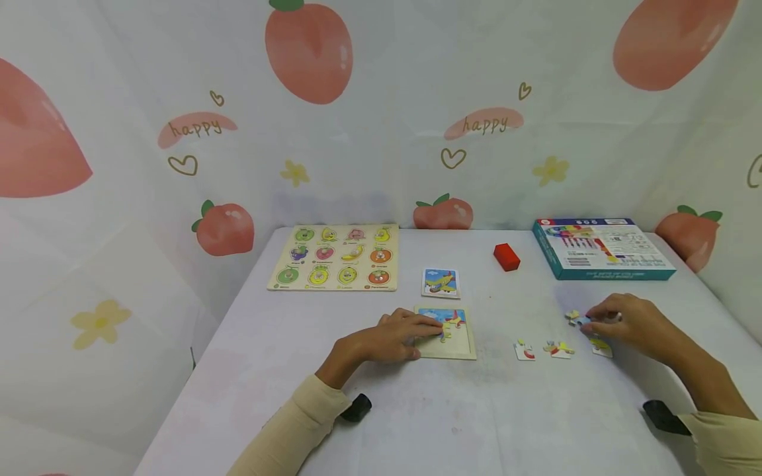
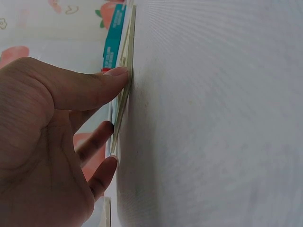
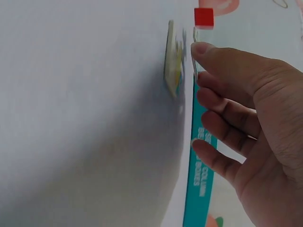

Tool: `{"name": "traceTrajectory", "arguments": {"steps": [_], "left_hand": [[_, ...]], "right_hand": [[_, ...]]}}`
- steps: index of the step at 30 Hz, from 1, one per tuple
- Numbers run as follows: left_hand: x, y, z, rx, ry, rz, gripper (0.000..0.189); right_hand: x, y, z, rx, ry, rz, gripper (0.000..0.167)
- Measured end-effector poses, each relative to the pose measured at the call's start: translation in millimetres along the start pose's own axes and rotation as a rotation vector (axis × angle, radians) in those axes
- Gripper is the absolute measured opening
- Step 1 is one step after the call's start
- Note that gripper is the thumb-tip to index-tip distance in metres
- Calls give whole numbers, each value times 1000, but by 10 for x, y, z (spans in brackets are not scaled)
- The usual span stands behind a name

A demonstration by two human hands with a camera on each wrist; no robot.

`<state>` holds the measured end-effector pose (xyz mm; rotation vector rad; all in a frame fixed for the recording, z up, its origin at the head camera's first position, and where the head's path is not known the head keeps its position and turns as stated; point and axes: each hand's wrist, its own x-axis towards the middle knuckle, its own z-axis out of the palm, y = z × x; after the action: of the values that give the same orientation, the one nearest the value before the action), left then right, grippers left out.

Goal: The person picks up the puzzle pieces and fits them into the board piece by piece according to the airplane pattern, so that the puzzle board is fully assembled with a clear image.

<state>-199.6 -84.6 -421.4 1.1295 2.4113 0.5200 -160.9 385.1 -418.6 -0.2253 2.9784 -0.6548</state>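
Observation:
A square wooden puzzle board (image 1: 458,349) lies on the table, with a few airplane pieces set along its top and middle. My left hand (image 1: 395,336) holds it at the left side: thumb along the near edge, other fingers at the rim and over the top. In the left wrist view the thumb (image 2: 111,85) presses the board's thin edge (image 2: 124,97). My right hand (image 1: 634,324) pinches a thin puzzle piece (image 3: 194,61) between thumb and fingers, partly hidden. Around it lie loose puzzle pieces: one with red (image 1: 525,350), one with yellow and red (image 1: 558,350), one yellow (image 1: 601,346).
Behind the board is a small airplane picture puzzle (image 1: 440,283). A fruit board (image 1: 333,258) lies at the back left. A red block (image 1: 507,257) and a teal-edged box (image 1: 604,250) stand at the back right. A printed curtain (image 1: 381,132) hangs behind the table.

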Motion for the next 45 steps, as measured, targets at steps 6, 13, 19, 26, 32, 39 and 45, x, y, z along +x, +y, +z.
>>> {"name": "traceTrajectory", "arguments": {"steps": [6, 13, 19, 26, 32, 39, 45], "left_hand": [[-6, -8, 6, -4, -1, -2, 61], [1, -15, 8, -5, 2, -2, 61], [6, -24, 13, -3, 2, -3, 62], [7, -20, 8, 4, 4, 3, 61], [12, -18, 9, -1, 0, -3, 62], [5, -10, 2, -7, 5, 1, 62], [0, 4, -12, -32, -4, -10, 61]], "right_hand": [[39, -214, 48, -4, 14, -64, 32], [111, -504, 141, -24, 27, -146, 28], [191, -762, 236, -13, 4, -167, 25], [285, -1003, 380, -5, -22, -215, 24], [351, -1184, 483, -9, -37, -262, 23], [427, -1373, 575, -33, -45, -334, 21], [488, -1501, 640, -50, -60, -385, 23]]}}
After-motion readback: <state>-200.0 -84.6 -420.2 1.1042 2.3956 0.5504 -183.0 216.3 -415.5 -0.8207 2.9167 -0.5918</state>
